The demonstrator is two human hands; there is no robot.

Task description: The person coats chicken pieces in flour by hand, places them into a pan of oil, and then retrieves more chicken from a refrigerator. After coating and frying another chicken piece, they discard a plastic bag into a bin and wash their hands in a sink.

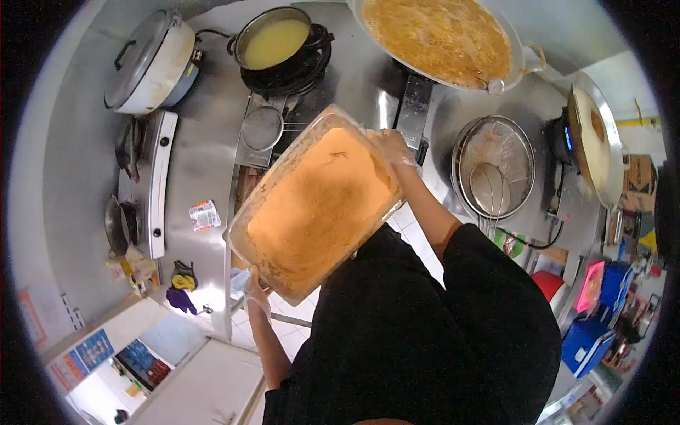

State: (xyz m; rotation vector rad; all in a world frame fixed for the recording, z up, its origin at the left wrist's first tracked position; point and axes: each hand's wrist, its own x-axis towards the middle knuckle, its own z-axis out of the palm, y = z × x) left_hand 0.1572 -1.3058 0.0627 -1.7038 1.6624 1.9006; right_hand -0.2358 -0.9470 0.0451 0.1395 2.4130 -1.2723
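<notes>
A clear rectangular tub (244, 258) filled with orange powder (326, 205) is held up in front of me, tilted in view. My left hand (256, 292), in a thin clear glove, grips its lower-left end. At the opposite end, my right hand (394, 147), also gloved, is closed on the rim. The powder is smooth over most of its surface, with a small crack near the top. Just beyond the tub a small round strainer (262, 128) rests over a burner.
A wide pan of bubbling oil (439, 32) stands at the back. Left of it are a pot of yellow liquid (278, 42) and a lidded pot (152, 64). A large strainer bowl (494, 166) and another pan (598, 142) sit right. A gas stove (163, 184) is left.
</notes>
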